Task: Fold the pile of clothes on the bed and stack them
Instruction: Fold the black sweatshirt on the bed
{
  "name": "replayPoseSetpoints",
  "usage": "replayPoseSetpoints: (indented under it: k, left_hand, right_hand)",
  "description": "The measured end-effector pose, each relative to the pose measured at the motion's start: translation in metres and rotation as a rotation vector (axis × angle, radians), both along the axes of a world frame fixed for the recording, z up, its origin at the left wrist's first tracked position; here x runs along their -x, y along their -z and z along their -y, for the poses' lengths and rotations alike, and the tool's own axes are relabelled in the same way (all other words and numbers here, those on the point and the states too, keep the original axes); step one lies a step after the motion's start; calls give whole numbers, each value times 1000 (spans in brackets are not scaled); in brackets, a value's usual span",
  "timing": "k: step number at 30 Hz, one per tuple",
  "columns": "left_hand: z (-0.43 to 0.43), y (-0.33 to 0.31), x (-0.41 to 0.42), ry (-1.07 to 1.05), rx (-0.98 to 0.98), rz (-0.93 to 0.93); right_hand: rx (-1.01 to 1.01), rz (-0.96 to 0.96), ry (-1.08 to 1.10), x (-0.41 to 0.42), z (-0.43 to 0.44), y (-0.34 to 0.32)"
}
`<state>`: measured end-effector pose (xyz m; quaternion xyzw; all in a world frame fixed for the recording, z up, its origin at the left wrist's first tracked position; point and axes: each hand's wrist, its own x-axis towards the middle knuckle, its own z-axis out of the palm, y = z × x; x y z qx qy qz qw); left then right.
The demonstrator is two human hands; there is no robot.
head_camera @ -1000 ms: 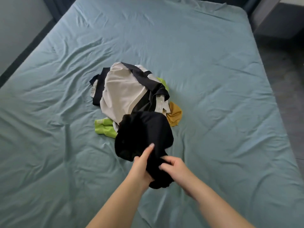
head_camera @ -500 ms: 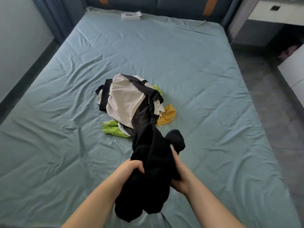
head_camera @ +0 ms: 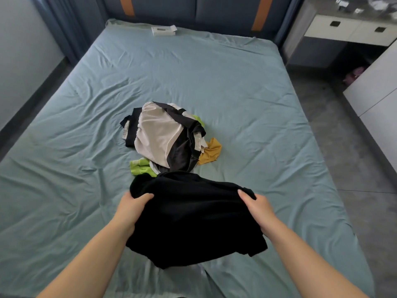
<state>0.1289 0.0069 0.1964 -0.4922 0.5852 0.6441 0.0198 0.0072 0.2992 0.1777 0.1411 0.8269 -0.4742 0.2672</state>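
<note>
A black garment (head_camera: 193, 218) hangs spread between my two hands above the near part of the bed (head_camera: 247, 87). My left hand (head_camera: 131, 209) grips its upper left edge, and my right hand (head_camera: 257, 208) grips its upper right edge. Just beyond it, in the middle of the bed, lies the pile of clothes (head_camera: 165, 138): a cream and black piece on top, a lime green one (head_camera: 140, 167) poking out at the near left, a mustard yellow one (head_camera: 211, 151) at the right. The black garment hides the pile's near edge.
The bed has a wrinkled teal sheet. A small white box (head_camera: 163, 31) lies near the headboard (head_camera: 193, 9). A white desk with drawers (head_camera: 352, 31) and a white cabinet (head_camera: 378, 91) stand right of the bed, across a grey floor strip. A wall runs along the left.
The black garment was bunched in both hands near the pile; my hands have moved apart and toward me, spreading it wide. The view has tilted up, showing the headboard.
</note>
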Motion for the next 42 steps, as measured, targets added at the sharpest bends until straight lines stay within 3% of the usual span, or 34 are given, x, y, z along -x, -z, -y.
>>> replayPoseSetpoints:
  k: [3, 5, 7, 8, 12, 15, 17, 18, 21, 23, 27, 29, 32, 36, 38, 40, 42]
  left_hand:
    - [-6, -5, 2, -60, 37, -66]
    - [-12, -14, 4, -74, 17, -155]
    - [-27, -26, 10, -44, -17, -239]
    - [-40, -32, 12, 3, -24, -262]
    - [-115, -33, 8, 467, 63, -310]
    - [-159, -24, -12, 768, -129, -255]
    - [-161, -21, -20, 757, -302, -173]
    - [-155, -20, -20, 704, -287, -156]
    - [-126, -17, -13, 329, -95, -145]
    - [-104, -11, -6, 285, 83, -119]
    - [-92, -7, 9, 991, 374, 7]
    - [-98, -8, 15, 1137, 321, -75]
    - [-104, -10, 16, 865, -102, -180]
    - [-99, -14, 21, 665, -21, -138]
    - [-99, -23, 23, 730, 15, -162]
    - [-102, -31, 23, 863, 31, -171]
    - [-104, -38, 24, 919, 37, -175]
  right_hand:
    - [77, 4, 55, 2, -17, 0]
    - [7, -47, 52, 2, -24, -1]
    - [-54, -78, 54, -2, -22, -9]
    - [16, -28, 42, -8, -16, -15]
    - [527, 476, -40, -29, 27, -31]
    - [536, 417, 105, -31, 40, -21]
    - [454, 345, 196, -32, 34, -14]
    - [468, 338, 226, -33, 29, -13]
    - [553, 442, 257, -33, 10, -16]
    - [633, 552, 210, -32, 1, -24]
    - [895, 708, 129, -31, -5, -46]
    - [981, 714, 146, -28, -7, -52]
    - [762, 588, 192, -17, -16, -51]
    - [183, 128, -131, -9, -26, -34]
    - [220, 24, -349, -10, -24, -40]
    - [316, 51, -568, -13, -11, -51]
    - [285, 94, -745, -16, 2, -58]
